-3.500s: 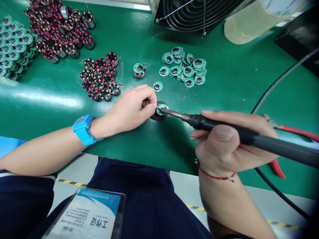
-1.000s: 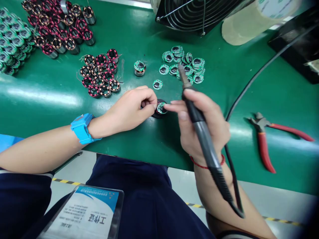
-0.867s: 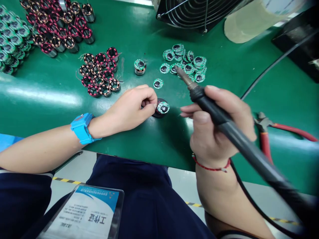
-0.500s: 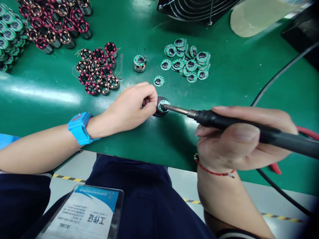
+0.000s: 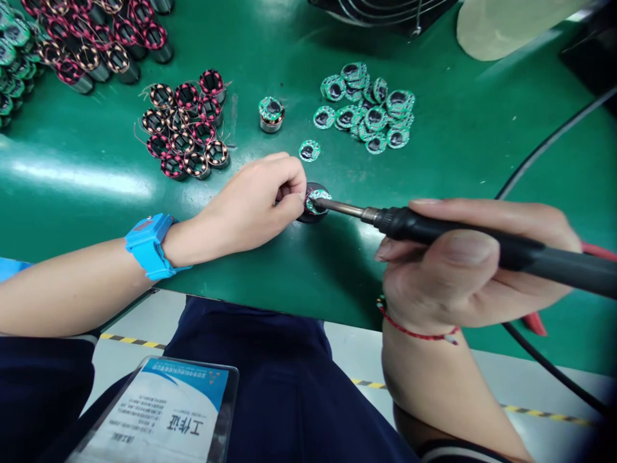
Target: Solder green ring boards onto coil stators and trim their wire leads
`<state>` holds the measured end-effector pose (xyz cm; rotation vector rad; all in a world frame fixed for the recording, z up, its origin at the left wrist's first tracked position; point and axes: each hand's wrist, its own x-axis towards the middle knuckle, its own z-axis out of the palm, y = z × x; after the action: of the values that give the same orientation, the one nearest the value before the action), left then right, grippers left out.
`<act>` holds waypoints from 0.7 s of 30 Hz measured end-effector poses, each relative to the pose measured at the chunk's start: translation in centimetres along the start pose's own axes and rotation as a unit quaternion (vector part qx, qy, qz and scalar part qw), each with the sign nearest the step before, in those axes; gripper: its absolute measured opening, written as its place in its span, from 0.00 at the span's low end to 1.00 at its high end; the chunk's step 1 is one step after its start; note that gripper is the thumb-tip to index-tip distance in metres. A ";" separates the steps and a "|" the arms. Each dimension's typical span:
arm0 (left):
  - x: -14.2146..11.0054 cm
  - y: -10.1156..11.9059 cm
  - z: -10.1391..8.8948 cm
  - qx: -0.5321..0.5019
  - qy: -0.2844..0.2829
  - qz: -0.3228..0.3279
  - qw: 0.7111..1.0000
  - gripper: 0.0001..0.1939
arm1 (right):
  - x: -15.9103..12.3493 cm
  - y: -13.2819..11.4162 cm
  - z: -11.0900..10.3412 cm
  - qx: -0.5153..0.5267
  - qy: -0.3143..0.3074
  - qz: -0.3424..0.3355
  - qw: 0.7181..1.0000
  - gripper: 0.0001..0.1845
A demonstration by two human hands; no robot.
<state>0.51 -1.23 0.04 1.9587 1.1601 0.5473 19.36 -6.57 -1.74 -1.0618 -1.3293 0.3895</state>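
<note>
My right hand is wrapped round a soldering iron, whose tip rests on a small round green circuit board. That board lies over a black round base; what is directly beneath it is mostly hidden. Against the board's left edge, my left hand is closed in a pinch. Whatever its fingertips hold is too small to make out. Just beyond lie a single loose circuit board and a wound motor stator with a board on top.
Several stators with red and copper windings stand at left, with more behind. A pile of round boards lies at centre back. A fan stands at the rear. The iron's cable and red-handled cutters are at right.
About a second ago the soldering iron was raised off the board, with a right finger near it; its tip has come back down onto the board. My left hand keeps its pinch.
</note>
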 end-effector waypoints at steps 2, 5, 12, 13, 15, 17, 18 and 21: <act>0.0 0.0 0.0 0.001 0.000 0.001 1.000 0.08 | 0.0 0.0 -0.1 -0.009 0.001 -0.006 1.000 0.14; 0.0 -0.1 0.0 0.002 0.001 0.004 1.000 0.08 | 0.2 0.1 -0.3 -0.020 -0.015 -0.043 0.999 0.14; 0.0 -0.1 0.0 0.004 0.001 0.005 1.000 0.08 | 0.0 -0.3 -0.1 -0.065 -0.105 0.010 0.992 0.21; 0.0 -0.1 0.0 0.005 0.002 0.006 1.000 0.08 | 0.0 -0.3 0.0 -0.080 -0.125 0.019 0.989 0.22; 0.0 -0.1 0.1 0.007 0.004 0.009 1.000 0.07 | -0.1 -0.1 0.2 -0.112 -0.190 0.020 0.975 0.25; 0.0 -0.2 0.1 0.008 0.005 0.011 1.000 0.07 | -0.1 0.2 0.5 -0.135 -0.251 0.004 0.959 0.30; 0.0 -0.2 0.1 0.008 0.004 0.012 1.000 0.07 | -0.1 0.3 0.6 -0.142 -0.267 0.001 0.953 0.32; 0.0 -0.3 0.1 0.006 0.002 0.015 1.000 0.07 | -0.1 0.5 1.1 -0.158 -0.271 0.002 0.949 0.31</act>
<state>0.43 -1.17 -0.29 1.9880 1.1418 0.5620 18.53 -5.96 -2.37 -1.2753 -1.9282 0.5056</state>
